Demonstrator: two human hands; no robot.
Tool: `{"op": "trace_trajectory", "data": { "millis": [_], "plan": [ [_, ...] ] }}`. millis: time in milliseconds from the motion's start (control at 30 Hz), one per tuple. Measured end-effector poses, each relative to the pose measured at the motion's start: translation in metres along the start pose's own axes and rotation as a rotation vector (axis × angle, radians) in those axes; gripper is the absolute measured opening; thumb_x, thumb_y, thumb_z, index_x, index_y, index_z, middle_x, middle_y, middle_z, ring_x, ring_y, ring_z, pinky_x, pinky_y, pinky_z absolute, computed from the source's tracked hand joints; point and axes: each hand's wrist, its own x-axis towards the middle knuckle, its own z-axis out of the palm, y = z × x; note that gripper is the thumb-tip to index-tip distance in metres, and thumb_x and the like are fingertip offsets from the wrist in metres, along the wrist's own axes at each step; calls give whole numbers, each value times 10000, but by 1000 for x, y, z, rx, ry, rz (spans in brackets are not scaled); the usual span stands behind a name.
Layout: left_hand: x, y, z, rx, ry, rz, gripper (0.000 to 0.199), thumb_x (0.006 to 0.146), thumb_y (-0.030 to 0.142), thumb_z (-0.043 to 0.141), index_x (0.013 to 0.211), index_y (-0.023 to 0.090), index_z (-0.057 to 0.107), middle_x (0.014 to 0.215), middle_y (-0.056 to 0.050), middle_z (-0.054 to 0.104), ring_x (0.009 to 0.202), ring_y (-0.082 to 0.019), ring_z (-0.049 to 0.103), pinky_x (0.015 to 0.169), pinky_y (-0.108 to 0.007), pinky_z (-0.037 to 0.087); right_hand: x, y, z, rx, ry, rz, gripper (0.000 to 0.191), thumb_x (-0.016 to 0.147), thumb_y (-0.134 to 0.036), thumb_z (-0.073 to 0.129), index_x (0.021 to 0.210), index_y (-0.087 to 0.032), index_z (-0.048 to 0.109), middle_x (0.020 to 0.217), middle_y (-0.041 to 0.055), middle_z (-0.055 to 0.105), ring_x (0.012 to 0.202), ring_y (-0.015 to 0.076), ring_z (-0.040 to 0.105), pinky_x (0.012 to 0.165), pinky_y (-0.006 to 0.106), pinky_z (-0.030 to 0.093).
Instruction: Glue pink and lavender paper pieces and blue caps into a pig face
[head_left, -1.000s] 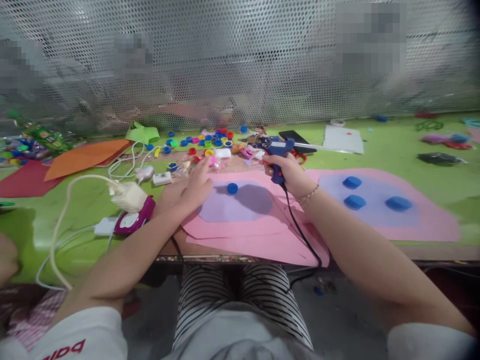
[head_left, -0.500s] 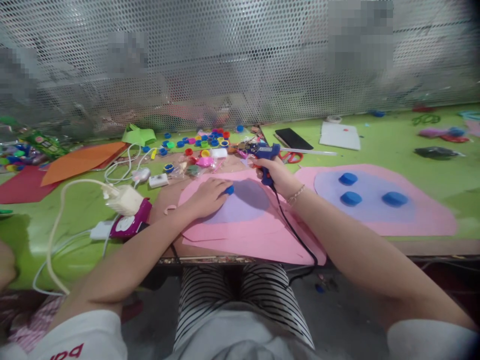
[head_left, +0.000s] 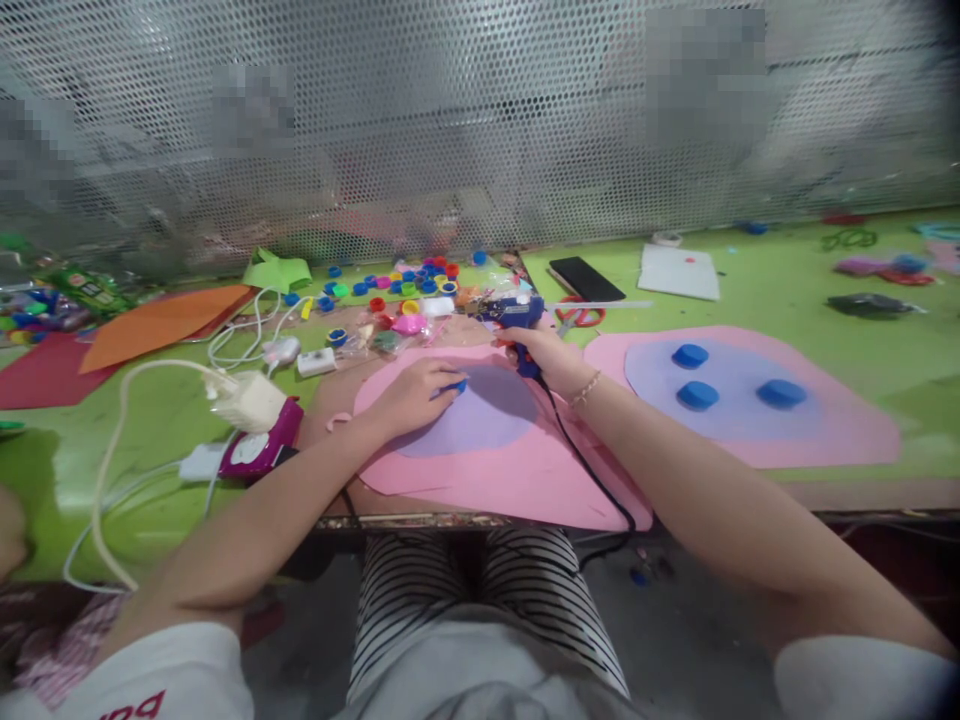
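My left hand (head_left: 420,400) rests on a purple paper oval (head_left: 487,425), its fingers closed on a blue bottle cap (head_left: 460,386). Beneath the oval lies a pink paper sheet (head_left: 540,495). My right hand (head_left: 546,358) grips a blue hot glue gun (head_left: 520,312) above the far edge of the pink paper, its nozzle towards the left. The gun's black cord (head_left: 581,455) runs down across the paper. To the right, a second pink sheet (head_left: 855,425) bears a lilac oval (head_left: 742,390) with three blue caps (head_left: 697,395) on it.
Loose coloured caps (head_left: 375,305) lie at the back. Scissors (head_left: 581,315), a black phone (head_left: 585,279) and a white card (head_left: 679,272) are behind my right hand. At left are a purple power strip (head_left: 262,445) with a charger, cables and orange paper (head_left: 165,320). A perforated metal screen (head_left: 450,130) stands behind.
My right hand has drawn the glue gun slightly left and towards me. My left hand stays on the cap; the pink and purple papers have shifted slightly.
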Motion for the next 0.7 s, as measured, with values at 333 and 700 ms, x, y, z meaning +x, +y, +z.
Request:
{"op": "trace_trajectory", "data": {
  "millis": [333, 700],
  "plan": [
    [0, 1, 0, 20, 32, 8, 206, 840, 204, 534, 986, 189, 679, 977, -66, 618, 930, -161, 570, 879, -359, 474, 5, 3, -3, -14, 41, 27, 59, 675, -115, 600, 659, -144, 551, 548, 5, 579, 372, 50, 415, 355, 188, 323],
    [-1, 1, -3, 152, 51, -24, 242, 873, 306, 486, 866, 192, 699, 886, -60, 682, 889, -175, 605, 845, -360, 469, 6, 4, -4, -22, 42, 51, 85, 673, -110, 612, 668, -148, 536, 540, 9, 585, 368, 51, 423, 352, 178, 336]
  ]
}}
